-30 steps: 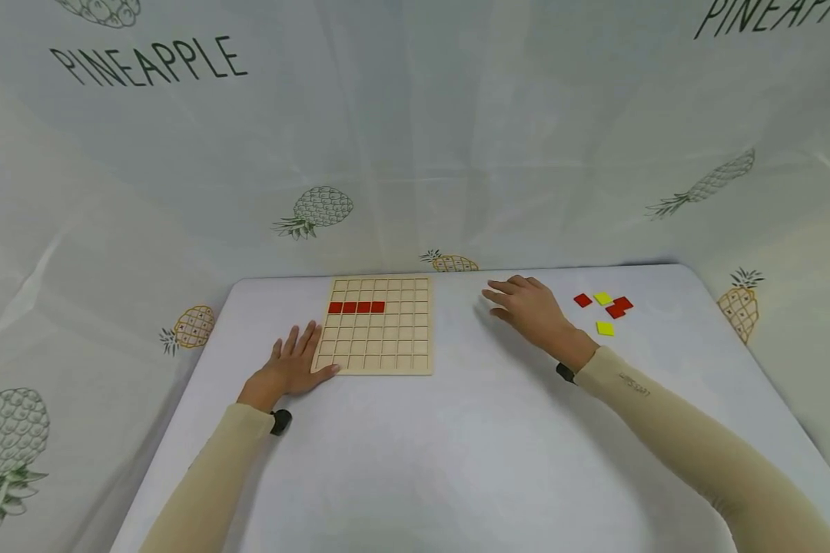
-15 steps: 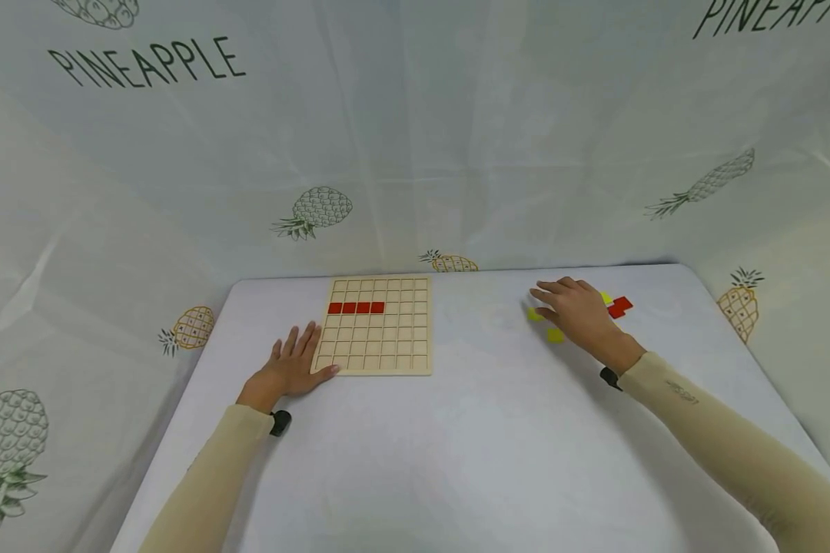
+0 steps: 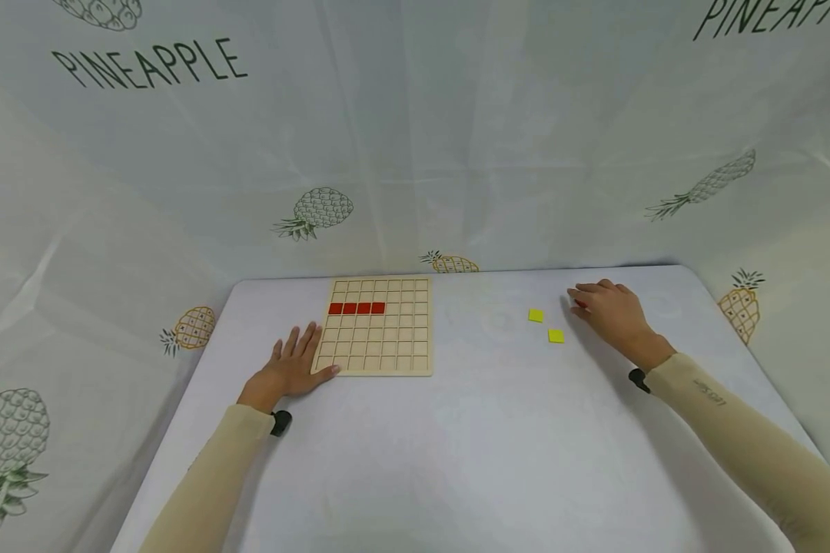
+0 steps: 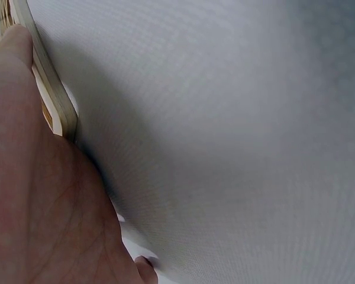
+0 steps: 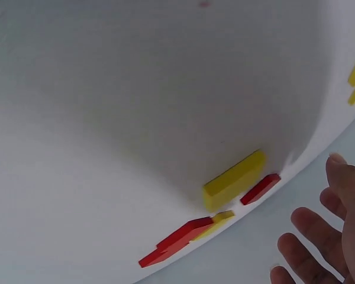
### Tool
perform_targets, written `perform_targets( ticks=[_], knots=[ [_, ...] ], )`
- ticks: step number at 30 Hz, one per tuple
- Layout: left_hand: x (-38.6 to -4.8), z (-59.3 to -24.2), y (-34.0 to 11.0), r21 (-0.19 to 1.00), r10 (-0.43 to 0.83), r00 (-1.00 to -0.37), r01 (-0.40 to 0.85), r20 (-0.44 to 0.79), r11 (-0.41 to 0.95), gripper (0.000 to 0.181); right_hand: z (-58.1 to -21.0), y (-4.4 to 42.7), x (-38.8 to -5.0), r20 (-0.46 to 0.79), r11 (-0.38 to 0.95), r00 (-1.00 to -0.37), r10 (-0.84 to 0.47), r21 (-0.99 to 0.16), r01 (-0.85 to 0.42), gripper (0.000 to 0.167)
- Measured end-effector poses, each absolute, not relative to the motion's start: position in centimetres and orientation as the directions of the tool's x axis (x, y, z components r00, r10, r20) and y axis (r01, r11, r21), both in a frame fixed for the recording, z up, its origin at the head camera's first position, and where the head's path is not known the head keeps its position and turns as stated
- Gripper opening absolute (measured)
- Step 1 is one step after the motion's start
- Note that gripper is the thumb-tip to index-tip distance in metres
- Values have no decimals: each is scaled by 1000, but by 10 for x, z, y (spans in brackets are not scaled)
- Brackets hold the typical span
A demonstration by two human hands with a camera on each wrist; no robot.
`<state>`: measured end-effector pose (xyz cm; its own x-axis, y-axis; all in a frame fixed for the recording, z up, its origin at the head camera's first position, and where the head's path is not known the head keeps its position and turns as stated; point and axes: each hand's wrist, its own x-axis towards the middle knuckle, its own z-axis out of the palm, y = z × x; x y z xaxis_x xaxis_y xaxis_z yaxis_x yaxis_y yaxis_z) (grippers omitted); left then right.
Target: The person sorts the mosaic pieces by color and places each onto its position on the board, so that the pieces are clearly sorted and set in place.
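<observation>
A pale grid board (image 3: 408, 334) lies on the table with a row of several red tiles (image 3: 363, 308) in its upper left part. My left hand (image 3: 290, 371) is spread flat at the board's left side, its thumb on the lower left corner; the left wrist view shows that hand (image 4: 53, 189) against the board's edge (image 4: 56, 94). My right hand (image 3: 615, 313) is over the table's right part, a bit of red tile showing near its thumb and forefinger. Its fingers are apart and hold nothing in the right wrist view, where red tiles (image 5: 180, 238) and a yellow tile (image 5: 234, 180) lie.
Two yellow tiles (image 3: 536, 315) (image 3: 556, 336) lie between the board and my right hand. The white table (image 3: 443, 461) ends at a hanging cloth (image 3: 526, 153) with pineapple prints behind it.
My right hand has moved to the right, uncovering the two yellow tiles and covering the red and yellow ones farther right. My left hand and the board have stayed in place.
</observation>
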<state>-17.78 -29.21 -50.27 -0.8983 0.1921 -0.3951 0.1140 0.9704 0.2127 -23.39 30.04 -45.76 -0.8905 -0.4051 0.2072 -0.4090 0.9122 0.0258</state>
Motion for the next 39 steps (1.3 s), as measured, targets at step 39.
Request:
perform_targets(
  ticks=[39],
  knots=[
    [-176,-499,-293,231,198,-894,110,-402,967,114,-471,311,-250,137,917,-909,-395,4,-398,23]
  ],
)
